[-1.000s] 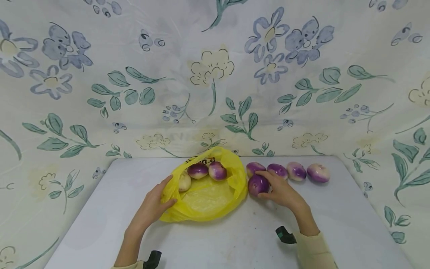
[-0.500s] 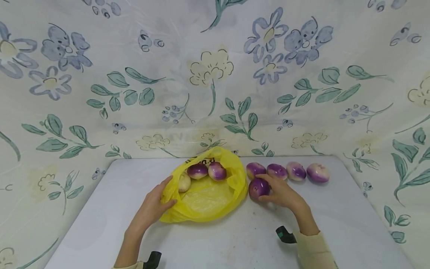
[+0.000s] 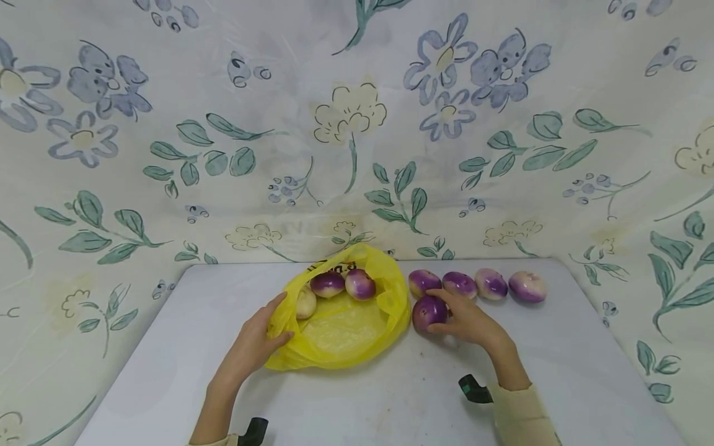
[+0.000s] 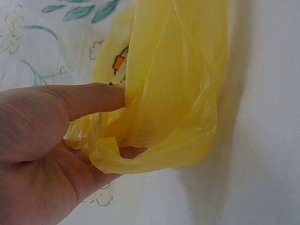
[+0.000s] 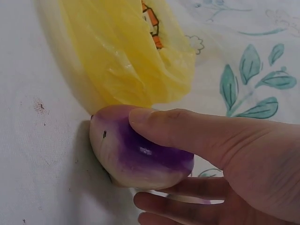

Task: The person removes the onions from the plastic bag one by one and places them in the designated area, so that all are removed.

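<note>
A yellow plastic bag lies on its side with its mouth facing me. Two purple-and-white turnips and a pale round one show inside. My left hand holds the left side of the bag's mouth. In the left wrist view the thin film runs between thumb and fingers. Just right of the bag, my right hand grips a purple turnip between thumb and fingers. That turnip shows its white side in the right wrist view, low over or on the table.
Several more turnips stand in a row along the back right of the white table. Behind it hangs a floral cloth. A black wrist mount shows near the right sleeve, another near the left.
The turnip in my right hand has shifted very slightly toward me. My left hand and the bag stay where they were.
</note>
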Demonstrator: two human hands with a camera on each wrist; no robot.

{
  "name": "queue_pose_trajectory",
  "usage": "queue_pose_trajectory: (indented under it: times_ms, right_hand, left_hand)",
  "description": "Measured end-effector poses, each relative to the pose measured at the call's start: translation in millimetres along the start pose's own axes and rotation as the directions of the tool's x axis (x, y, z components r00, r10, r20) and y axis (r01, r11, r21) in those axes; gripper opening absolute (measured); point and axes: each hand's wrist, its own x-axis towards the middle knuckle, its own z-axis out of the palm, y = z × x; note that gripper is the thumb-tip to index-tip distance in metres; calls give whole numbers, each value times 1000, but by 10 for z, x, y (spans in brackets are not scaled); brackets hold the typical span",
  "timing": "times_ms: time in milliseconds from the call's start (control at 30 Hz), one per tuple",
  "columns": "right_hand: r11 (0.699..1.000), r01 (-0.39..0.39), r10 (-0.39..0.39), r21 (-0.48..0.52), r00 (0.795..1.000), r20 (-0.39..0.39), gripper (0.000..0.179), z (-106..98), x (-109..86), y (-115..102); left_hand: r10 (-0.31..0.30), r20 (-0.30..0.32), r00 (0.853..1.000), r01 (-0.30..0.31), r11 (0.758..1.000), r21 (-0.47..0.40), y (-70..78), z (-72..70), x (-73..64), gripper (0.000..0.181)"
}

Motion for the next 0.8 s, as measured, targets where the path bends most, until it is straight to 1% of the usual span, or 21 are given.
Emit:
queue_pose_trajectory:
  times_ms: [367,800]
  right_hand:
    - [1000,-14,14,-2,1000,0,70,8,7,3]
    - [1000,-3,3,-6,1000,2,71,3,-2,-2]
  left_hand:
    - [-2,3,1000,2,1000,2,-3,-5,3,76]
    - [-14,7,1000,14,1000,5,-9,-11,9,77]
